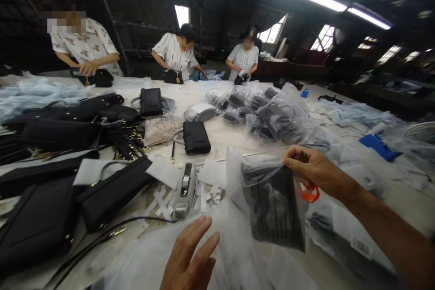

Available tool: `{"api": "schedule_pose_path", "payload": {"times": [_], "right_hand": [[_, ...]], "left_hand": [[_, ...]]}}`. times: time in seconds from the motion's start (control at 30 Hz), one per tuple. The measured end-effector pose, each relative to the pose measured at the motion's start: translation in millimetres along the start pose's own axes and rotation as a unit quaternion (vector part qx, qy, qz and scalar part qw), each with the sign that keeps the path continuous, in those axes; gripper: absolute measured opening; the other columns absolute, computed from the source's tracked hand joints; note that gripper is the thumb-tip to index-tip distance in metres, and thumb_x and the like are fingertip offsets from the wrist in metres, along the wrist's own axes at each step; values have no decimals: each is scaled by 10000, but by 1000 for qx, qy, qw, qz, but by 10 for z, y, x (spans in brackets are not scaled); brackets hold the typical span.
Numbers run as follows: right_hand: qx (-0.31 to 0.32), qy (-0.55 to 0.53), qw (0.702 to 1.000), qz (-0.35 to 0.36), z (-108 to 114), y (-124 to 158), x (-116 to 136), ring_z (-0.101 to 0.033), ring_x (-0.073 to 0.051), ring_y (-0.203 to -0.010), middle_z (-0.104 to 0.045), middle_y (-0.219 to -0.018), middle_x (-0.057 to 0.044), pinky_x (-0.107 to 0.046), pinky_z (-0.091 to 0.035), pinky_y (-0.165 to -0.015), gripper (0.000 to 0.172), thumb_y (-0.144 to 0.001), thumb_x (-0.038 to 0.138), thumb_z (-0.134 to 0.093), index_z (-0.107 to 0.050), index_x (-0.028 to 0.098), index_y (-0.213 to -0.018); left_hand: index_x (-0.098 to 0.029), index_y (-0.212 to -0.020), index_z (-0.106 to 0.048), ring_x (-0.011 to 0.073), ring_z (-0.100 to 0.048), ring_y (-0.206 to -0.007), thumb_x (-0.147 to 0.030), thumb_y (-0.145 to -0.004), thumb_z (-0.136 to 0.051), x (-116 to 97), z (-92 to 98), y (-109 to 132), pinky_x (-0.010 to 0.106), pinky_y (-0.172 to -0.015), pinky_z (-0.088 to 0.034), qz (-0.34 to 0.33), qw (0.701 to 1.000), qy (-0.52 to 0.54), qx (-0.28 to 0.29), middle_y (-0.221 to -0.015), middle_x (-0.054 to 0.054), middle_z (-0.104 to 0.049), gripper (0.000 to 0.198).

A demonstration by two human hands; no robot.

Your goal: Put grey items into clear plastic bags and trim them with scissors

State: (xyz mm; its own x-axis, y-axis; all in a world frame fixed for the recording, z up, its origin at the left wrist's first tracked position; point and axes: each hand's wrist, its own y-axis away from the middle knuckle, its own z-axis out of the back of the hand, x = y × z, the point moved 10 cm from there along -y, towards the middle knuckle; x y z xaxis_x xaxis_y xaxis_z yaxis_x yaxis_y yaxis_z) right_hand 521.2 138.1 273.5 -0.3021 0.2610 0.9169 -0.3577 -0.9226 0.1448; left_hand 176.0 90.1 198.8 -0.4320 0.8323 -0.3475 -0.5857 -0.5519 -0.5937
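My right hand (307, 167) pinches the upper corner of a clear plastic bag with a black handbag (272, 199) inside it. The bagged handbag is tilted above the plastic-covered table front. My left hand (192, 256) is at the lower middle, fingers stretched and apart, holding nothing. Beneath and beside it lie flat translucent plastic bags (146, 253). A grey tape dispenser (184, 192) rests just beyond the left hand among white paper strips (163, 201). An orange loop (311, 194) shows beneath my right wrist; whatever it belongs to is partly hidden.
Unwrapped black handbags (115, 190) crowd the left side. Wrapped bags (282, 115) are heaped past my right hand. One black handbag (196, 137) sits mid-table. A blue tape dispenser (379, 146) and a fan (421, 131) are at right. Three people work along the far edge.
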Motion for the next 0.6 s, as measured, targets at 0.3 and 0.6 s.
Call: {"api": "schedule_pose_path", "payload": {"times": [0.3, 0.6], "right_hand": [[209, 3, 972, -104, -2088, 385, -1075, -309, -60, -366, -393, -510, 109, -232, -363, -378, 358, -670, 533, -667, -513, 217, -736], [30, 175, 984, -1, -2091, 411, -1024, -513, -279, -1143, -549, -1178, -131, -463, -375, -1069, 478, -615, 368, -624, -608, 169, -1049]], "left_hand": [[-231, -1240, -530, 244, -625, -1063, -242, -871, -646, 329, -212, 529, 393, -880, -558, 205, 967, 39, 144, -1213, 88, -619, 387], [-243, -1169, -495, 211, -601, -1061, -264, -888, -600, 886, -646, 1072, 311, -822, -510, 320, 915, 62, 237, -1177, 29, -567, 301]]}}
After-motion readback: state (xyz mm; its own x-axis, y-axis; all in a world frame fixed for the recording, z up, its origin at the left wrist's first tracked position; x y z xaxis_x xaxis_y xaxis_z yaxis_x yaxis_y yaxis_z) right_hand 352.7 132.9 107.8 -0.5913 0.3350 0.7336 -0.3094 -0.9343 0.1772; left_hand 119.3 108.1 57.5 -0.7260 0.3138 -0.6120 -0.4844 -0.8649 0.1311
